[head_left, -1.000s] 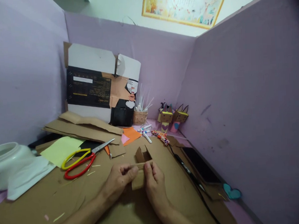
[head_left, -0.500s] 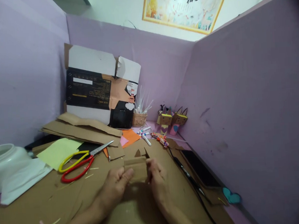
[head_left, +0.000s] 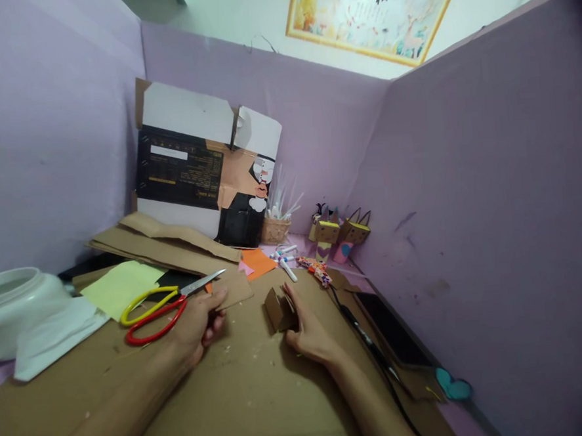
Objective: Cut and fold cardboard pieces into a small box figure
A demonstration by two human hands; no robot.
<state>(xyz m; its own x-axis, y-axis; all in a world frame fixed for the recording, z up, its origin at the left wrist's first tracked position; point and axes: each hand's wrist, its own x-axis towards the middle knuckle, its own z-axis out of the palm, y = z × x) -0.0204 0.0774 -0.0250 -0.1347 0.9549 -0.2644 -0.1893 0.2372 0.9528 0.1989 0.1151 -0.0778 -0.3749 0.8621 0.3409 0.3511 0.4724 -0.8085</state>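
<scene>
My left hand pinches the edge of a small flat cardboard piece, thumb on top and the other fingers curled in. Right beside that hand lies a pair of scissors with one yellow and one red handle, blades apart. My right hand grips a small folded cardboard piece from its right side, with the thumb at the near edge and the fingers along the far side. This folded piece stands upright on the cardboard sheet. My palm hides part of it.
Behind are a flattened carton, cardboard strips, a basket of white sticks, markers and cardboard figures. A white jar stands left; a dark phone-like slab and cable lie right, near the purple wall.
My left hand has left the folded cardboard and moved left onto the flat piece. My right hand has lowered the folded cardboard to the sheet. The view has shifted slightly.
</scene>
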